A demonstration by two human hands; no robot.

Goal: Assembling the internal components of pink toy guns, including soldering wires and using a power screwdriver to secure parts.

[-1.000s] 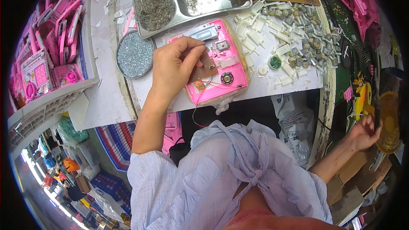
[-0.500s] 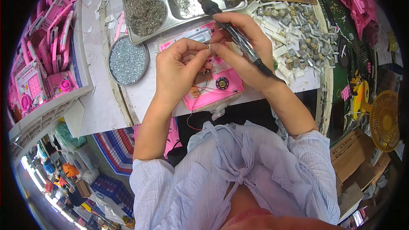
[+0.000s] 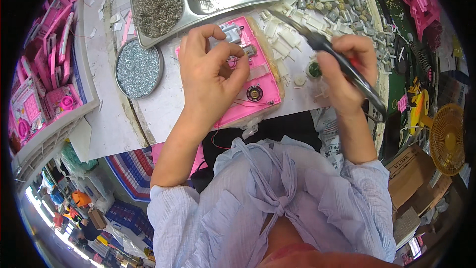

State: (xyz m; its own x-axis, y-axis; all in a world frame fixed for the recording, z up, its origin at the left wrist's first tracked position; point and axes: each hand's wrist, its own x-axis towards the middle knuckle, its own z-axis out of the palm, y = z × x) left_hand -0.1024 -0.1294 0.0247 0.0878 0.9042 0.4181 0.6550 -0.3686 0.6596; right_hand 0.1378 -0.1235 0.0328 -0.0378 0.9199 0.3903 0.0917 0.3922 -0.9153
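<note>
A pink plastic toy housing (image 3: 263, 89) lies open on the worktable, holding a round black speaker (image 3: 255, 93), thin wires and a grey part (image 3: 231, 33). Over its left side is my left hand (image 3: 208, 64), thumb and index fingertips closed together; whatever they pinch is too small to make out. The hand hides part of the housing. To the right, my right hand (image 3: 349, 69) grips a black soldering iron (image 3: 342, 62) by its handle, its thin tip pointing up and left over white plastic pieces. The hand is slightly blurred.
A round dish (image 3: 139, 68) of small metal pieces stands left of the housing. Behind is a metal tray (image 3: 191, 7) with small metal parts. White and grey pieces (image 3: 342, 12) are heaped at right, near a small green container (image 3: 314, 69). Pink housings (image 3: 52, 64) fill a far-left crate.
My right hand has moved right and away from my left, taking the soldering iron along. My left hand has shifted slightly, uncovering more of the pink housing.
</note>
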